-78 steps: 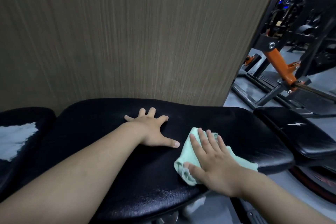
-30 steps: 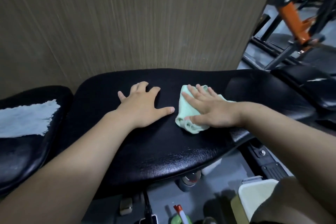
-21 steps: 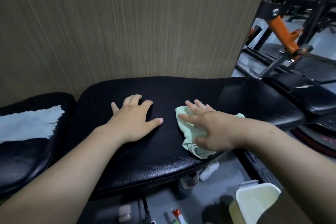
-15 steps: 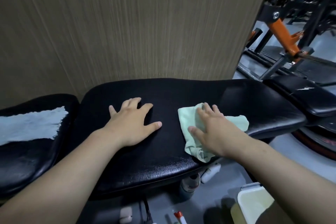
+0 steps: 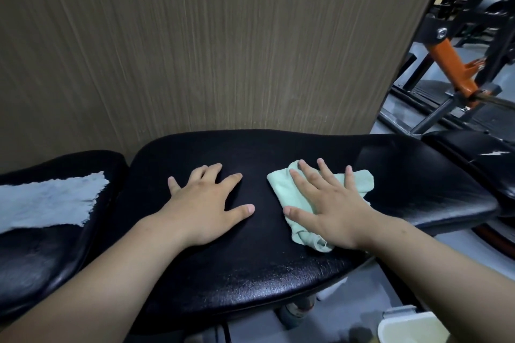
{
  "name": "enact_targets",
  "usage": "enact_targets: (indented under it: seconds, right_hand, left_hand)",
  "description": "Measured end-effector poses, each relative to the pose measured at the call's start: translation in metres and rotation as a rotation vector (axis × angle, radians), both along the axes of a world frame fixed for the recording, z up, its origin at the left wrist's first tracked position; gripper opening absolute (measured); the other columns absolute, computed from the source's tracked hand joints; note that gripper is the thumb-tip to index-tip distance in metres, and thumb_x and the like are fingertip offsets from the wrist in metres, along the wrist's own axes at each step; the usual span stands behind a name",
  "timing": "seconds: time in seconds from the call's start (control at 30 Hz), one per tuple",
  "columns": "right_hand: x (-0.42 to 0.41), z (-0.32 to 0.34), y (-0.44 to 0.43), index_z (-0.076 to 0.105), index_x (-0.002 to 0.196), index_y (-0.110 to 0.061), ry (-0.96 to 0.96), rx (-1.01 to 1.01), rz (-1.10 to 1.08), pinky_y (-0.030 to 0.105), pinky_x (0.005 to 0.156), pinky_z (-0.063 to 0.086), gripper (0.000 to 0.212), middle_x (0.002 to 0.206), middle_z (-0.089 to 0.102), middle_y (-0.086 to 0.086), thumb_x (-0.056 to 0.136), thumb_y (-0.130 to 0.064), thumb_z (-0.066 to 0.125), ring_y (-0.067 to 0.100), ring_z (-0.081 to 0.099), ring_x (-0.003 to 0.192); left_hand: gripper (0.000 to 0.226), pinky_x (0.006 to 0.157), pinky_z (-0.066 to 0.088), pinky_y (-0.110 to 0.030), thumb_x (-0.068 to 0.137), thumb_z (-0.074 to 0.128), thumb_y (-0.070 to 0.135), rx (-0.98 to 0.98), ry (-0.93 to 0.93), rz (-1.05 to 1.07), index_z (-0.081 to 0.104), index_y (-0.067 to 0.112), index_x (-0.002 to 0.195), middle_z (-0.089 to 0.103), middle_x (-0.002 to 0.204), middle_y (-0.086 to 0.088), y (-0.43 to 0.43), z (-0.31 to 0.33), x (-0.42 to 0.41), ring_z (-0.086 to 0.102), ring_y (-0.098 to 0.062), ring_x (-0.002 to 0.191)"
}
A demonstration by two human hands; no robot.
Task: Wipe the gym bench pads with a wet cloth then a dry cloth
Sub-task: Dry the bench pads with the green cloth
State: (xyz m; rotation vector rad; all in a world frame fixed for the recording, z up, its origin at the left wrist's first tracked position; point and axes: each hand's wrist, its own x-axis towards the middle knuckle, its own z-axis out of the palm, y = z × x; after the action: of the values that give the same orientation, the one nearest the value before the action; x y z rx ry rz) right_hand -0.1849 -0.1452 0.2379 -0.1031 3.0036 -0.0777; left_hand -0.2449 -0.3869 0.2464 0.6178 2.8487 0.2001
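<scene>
green cloth (image 5: pixel 278 192) sits right of centre frame on the black pad (image 5: pixel 278 273): limp, light, bunches easily, so press mid-cloth; right hand (image 5: pixel 331 203) lies flat on it with fingers spread, left hand (image 5: pixel 206 203) flat on the pad

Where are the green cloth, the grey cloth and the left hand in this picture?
green cloth (image 5: pixel 362 181), head view, its uncovered right end.
grey cloth (image 5: pixel 47 203), head view, its middle.
left hand (image 5: pixel 207 207), head view, the back of the hand.
</scene>
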Motion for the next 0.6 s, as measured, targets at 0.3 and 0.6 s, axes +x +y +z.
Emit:
enact_targets:
  seconds: [0.3,0.6]
  right_hand:
    - [-0.076,-0.001,0.006,0.002,0.153,-0.046,0.037,-0.02,-0.067,0.071,0.108,-0.016,0.081,0.163,-0.015,-0.012,0.083,-0.081,0.021,0.021,-0.027,0.147]
    - [-0.144,0.002,-0.004,0.003,0.151,-0.052,0.004,-0.006,-0.168,0.077,0.104,-0.011,0.076,0.164,-0.013,-0.009,0.084,-0.081,0.021,0.029,-0.023,0.148]
  left_hand:
    - [0.08,0.116,0.003,-0.069,0.086,0.029,0.08,-0.032,0.002,-0.027,0.005,0.045,0.154,-0.005,0.166,0.004,0.001,-0.002,-0.001,-0.009,-0.02,0.151]
    - [0.081,0.115,0.003,-0.069,0.085,0.028,0.081,-0.051,0.004,-0.024,0.005,0.046,0.154,-0.005,0.166,0.003,-0.001,-0.004,-0.003,-0.01,-0.02,0.151]
